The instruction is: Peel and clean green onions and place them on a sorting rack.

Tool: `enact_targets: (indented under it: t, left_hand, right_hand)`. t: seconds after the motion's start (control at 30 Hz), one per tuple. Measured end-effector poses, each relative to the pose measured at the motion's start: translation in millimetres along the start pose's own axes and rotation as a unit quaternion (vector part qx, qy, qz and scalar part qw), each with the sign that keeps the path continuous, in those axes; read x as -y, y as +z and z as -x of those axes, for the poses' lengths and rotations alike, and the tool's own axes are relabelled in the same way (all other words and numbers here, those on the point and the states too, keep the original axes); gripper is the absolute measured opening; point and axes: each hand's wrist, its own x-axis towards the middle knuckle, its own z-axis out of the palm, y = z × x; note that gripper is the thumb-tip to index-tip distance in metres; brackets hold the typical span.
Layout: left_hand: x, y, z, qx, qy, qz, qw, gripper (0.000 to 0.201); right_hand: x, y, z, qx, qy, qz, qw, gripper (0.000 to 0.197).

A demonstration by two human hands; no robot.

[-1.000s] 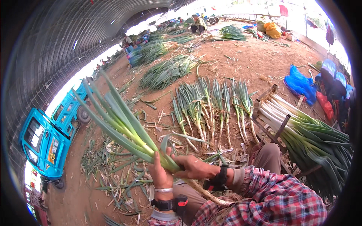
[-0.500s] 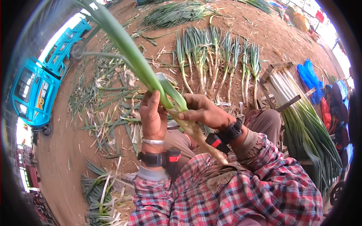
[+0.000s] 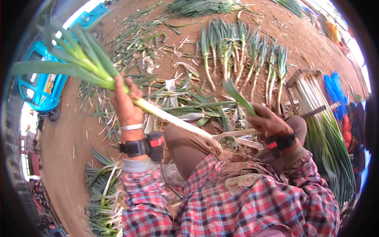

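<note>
My left hand (image 3: 127, 100) is closed around a large green onion (image 3: 166, 115) just below where its leaves fan out. The onion slants down to the right, its white stalk bare and its root end near my lap. My right hand (image 3: 270, 120) grips an outer leaf (image 3: 239, 96), whose green blade sticks up above the fingers. From that hand a pale strip of sheath (image 3: 237, 133) runs left to the onion's root end and seems to be joined there.
Untrimmed green onions (image 3: 225, 43) lie in a row ahead. A frame (image 3: 302, 72) at right holds cleaned stalks. Leaf scraps (image 3: 169, 85) litter the dirt floor, more leaves (image 3: 103, 193) lie at lower left, and a blue three-wheeled truck (image 3: 41, 77) stands at far left.
My hands have moved apart, the left to the left with the onion and the right to the right with the leaf. The outer leaf has been peeled down off the stalk.
</note>
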Motion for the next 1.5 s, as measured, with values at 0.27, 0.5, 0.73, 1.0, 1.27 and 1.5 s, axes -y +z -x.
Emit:
enact_targets:
  t: [0.27,0.5,0.73,1.0,1.27,1.5]
  left_hand:
    - [-98,-99,-58,-0.194,0.087,-0.033,0.977,0.046]
    - [-115,-92,-36,-0.125,0.114,0.004,0.986,0.065]
    - [-133,-88,-51,0.08,0.058,0.186,0.978,0.077]
    - [-93,-54,-17,-0.043,0.023,0.141,0.989,0.051]
    - [-42,8,30,0.15,-0.006,0.284,0.947,0.043]
    - [-34,27,47,0.147,-0.064,0.32,0.934,0.031]
  right_hand:
    - [-102,-64,14,-0.005,0.034,0.465,0.885,0.02]
    - [-9,3,-41,-0.052,-0.154,0.521,0.838,0.047]
    - [35,85,-53,0.171,-0.288,0.249,0.909,0.047]
    - [-9,71,-18,0.005,-0.267,0.329,0.906,0.019]
    - [66,145,-49,0.019,-0.369,0.148,0.917,0.02]
    - [57,142,-42,0.025,-0.299,0.105,0.948,0.018]
